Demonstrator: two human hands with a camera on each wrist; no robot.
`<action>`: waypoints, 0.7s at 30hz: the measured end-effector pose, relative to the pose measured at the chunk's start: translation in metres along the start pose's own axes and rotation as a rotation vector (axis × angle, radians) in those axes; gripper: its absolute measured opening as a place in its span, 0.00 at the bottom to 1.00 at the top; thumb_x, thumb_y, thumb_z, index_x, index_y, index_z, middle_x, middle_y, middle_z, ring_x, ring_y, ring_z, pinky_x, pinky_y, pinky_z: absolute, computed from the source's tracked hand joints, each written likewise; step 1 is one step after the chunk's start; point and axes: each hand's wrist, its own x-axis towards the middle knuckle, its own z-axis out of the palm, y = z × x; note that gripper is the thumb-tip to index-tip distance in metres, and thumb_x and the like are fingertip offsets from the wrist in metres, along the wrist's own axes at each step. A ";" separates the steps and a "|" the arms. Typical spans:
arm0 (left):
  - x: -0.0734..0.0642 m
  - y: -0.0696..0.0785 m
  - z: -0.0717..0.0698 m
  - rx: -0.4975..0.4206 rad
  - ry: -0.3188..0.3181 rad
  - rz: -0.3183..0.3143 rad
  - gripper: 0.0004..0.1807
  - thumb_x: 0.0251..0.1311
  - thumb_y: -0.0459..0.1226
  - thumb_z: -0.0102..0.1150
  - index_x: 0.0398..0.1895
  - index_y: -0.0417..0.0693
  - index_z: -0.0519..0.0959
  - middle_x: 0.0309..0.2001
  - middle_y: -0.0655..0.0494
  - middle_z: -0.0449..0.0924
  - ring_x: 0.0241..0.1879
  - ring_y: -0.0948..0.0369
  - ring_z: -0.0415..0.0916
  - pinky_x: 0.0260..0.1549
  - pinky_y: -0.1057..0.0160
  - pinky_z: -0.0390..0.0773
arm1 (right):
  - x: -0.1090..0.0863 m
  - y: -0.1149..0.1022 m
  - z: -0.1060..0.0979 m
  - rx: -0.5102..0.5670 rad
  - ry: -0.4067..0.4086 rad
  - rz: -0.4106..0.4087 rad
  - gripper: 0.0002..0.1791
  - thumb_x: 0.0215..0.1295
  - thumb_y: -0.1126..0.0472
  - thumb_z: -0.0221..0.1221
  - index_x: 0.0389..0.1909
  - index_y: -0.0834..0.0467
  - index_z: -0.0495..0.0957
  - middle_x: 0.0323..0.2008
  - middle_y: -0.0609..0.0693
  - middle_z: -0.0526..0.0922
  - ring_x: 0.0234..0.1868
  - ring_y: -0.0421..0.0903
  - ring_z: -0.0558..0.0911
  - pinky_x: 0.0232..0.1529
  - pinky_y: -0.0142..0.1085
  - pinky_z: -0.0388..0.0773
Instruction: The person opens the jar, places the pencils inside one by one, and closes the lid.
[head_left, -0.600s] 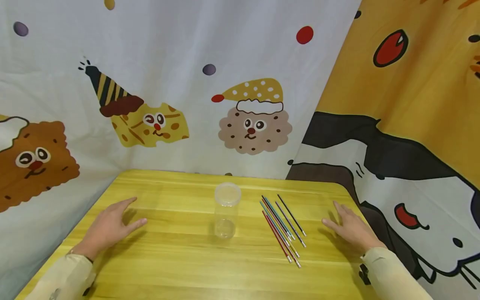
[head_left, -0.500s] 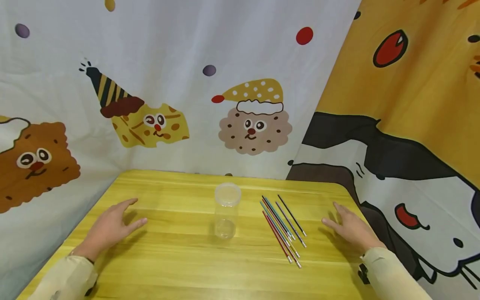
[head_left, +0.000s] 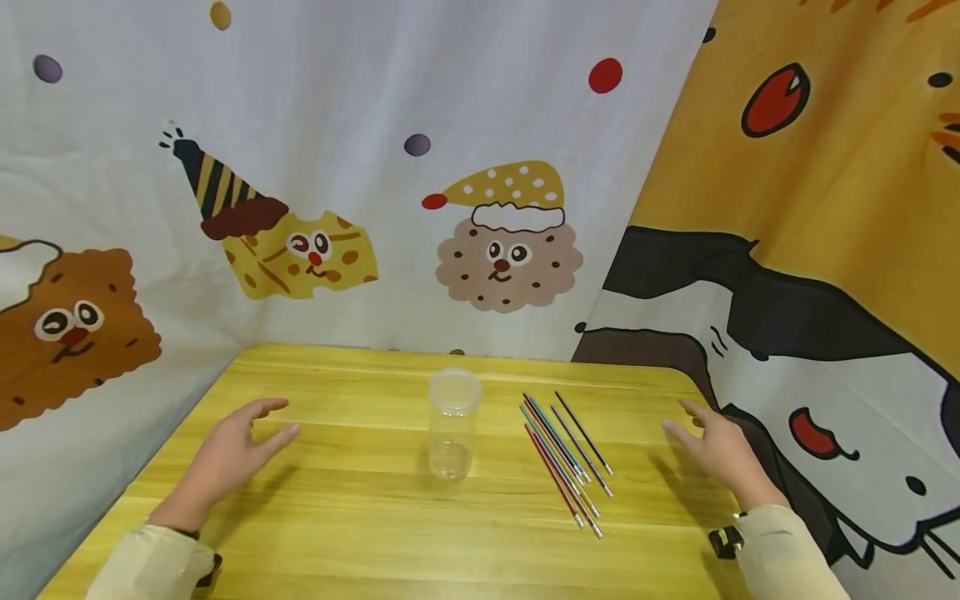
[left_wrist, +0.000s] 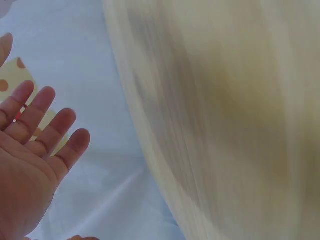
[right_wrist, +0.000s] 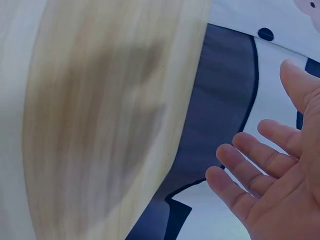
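Note:
A tall clear plastic jar point(head_left: 452, 429) with a whitish translucent top stands upright in the middle of the yellow wooden table. To its right lie several thin pencils point(head_left: 552, 475) in red, blue, purple and black, most of them slanting side by side. My left hand point(head_left: 232, 454) hovers over the table's left side, fingers relaxed and nothing in it; the left wrist view shows its open palm point(left_wrist: 25, 175). Over the right side hangs my right hand point(head_left: 720, 450), also holding nothing, its fingers point(right_wrist: 250, 170) spread loosely. The pencils are nearest to it, some distance away.
The yellow table point(head_left: 360, 533) has its far edge against a white cartoon-printed curtain point(head_left: 337, 100). A second, orange, black and white printed cloth point(head_left: 847, 192) hangs along the right. A dark wristband point(head_left: 726, 542) sits at the right cuff.
Both hands have risen a little off the table, their shadows now farther from them. The right hand has shifted slightly outward, the left slightly inward. The jar and pencils stay put.

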 end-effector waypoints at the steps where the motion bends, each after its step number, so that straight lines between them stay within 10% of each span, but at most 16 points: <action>1: 0.000 0.002 0.001 -0.012 -0.001 0.003 0.38 0.76 0.59 0.60 0.74 0.39 0.72 0.69 0.30 0.76 0.66 0.32 0.74 0.58 0.29 0.77 | -0.001 -0.001 0.000 0.007 0.007 0.001 0.49 0.79 0.32 0.53 0.79 0.70 0.61 0.70 0.78 0.72 0.66 0.79 0.75 0.59 0.72 0.76; 21: 0.010 0.050 0.025 -0.092 -0.038 0.103 0.39 0.70 0.56 0.69 0.74 0.43 0.73 0.70 0.39 0.78 0.67 0.37 0.76 0.63 0.34 0.77 | 0.000 -0.031 0.002 0.096 0.002 -0.041 0.46 0.81 0.35 0.54 0.80 0.68 0.63 0.72 0.76 0.72 0.68 0.77 0.76 0.60 0.68 0.79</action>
